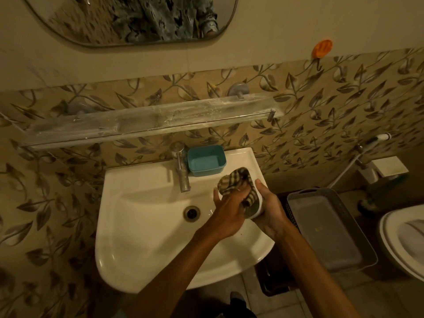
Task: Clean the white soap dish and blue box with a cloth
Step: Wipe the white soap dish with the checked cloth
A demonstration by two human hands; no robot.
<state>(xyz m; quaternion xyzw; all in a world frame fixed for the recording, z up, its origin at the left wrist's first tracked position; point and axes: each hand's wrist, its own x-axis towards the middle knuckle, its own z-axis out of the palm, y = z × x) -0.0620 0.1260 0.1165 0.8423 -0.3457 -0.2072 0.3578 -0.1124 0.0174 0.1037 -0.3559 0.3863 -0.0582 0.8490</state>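
Over the right side of the white sink (142, 226), my right hand (271, 212) grips the white soap dish (258, 206) from its right, tilted on edge. My left hand (226, 214) presses a brown checked cloth (238, 183) into the dish, so most of the dish is hidden. The blue box (206, 159) stands open and upright on the sink's back ledge, just right of the tap and apart from both hands.
A chrome tap (182, 171) stands at the sink's back centre, with the drain (191, 213) below it. A glass shelf (151, 121) runs along the leaf-patterned wall. A grey basket (325, 228) sits right of the sink, beside a toilet (403, 239).
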